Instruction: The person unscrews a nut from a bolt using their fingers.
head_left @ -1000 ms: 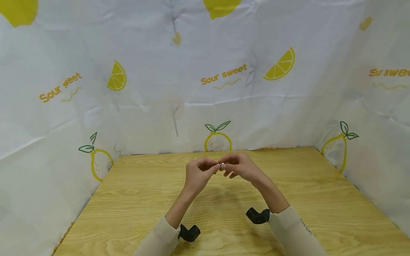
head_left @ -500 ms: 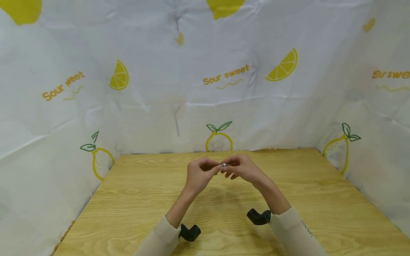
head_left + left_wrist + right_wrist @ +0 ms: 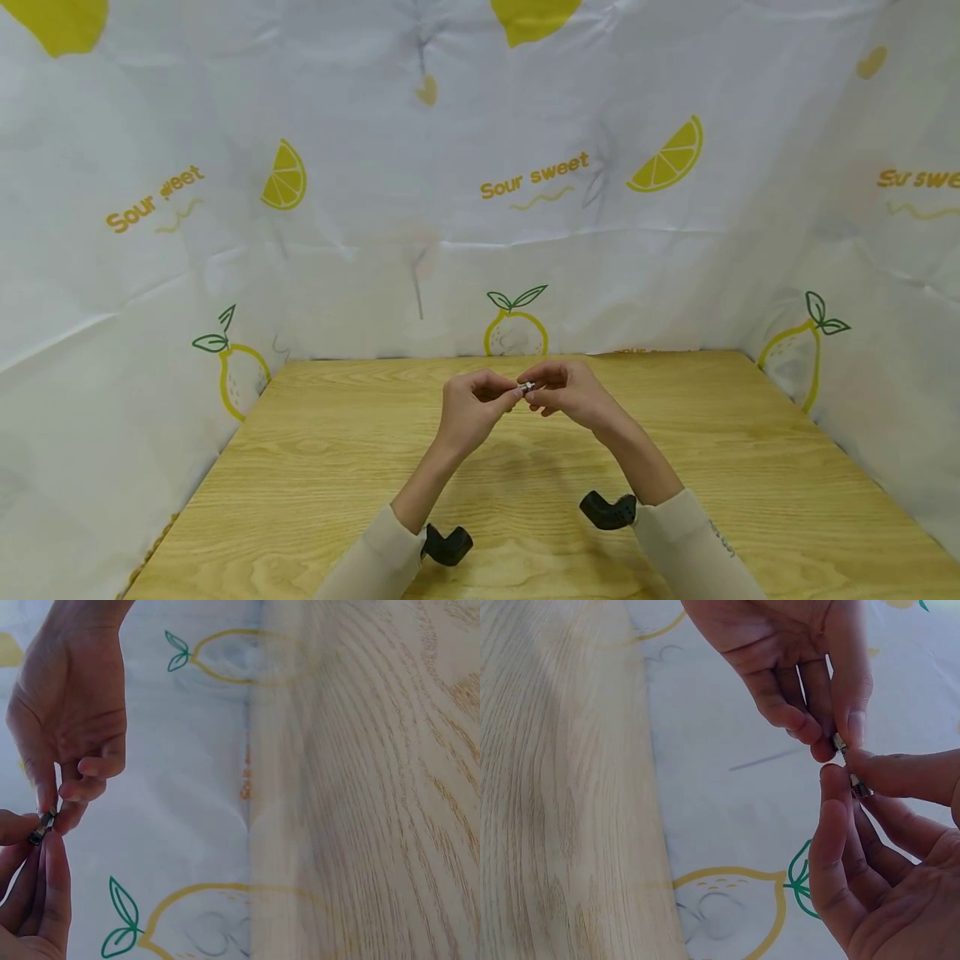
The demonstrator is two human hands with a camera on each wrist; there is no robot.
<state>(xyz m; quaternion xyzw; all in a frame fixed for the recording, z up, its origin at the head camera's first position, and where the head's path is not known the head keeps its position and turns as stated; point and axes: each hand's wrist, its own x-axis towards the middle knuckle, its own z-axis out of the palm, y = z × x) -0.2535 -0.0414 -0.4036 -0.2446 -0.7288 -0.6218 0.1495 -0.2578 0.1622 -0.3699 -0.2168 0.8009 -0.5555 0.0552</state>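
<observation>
Between the two raised hands is a small silver metal bolt (image 3: 527, 387), with a short threaded shaft (image 3: 845, 756) in the right wrist view. My left hand (image 3: 467, 415) pinches one end of it between thumb and forefinger. From the other side my right hand (image 3: 576, 395) grips the opposite end, a wider metal piece (image 3: 861, 789), with thumb and fingertips. In the left wrist view the bolt (image 3: 45, 823) is partly hidden by fingers. The fingertips of both hands almost meet around it, above the table.
A wood-grain table (image 3: 360, 467) spreads below the hands. White cloth (image 3: 360, 292) printed with lemons encloses its back and sides. Black angled wrist mounts (image 3: 448, 546) stick out from the pale sleeves (image 3: 375, 554).
The whole head view shifts slightly, with hands and background both drifting a little rightward. More of the bolt shows between the fingers, while both hands keep their grip on it.
</observation>
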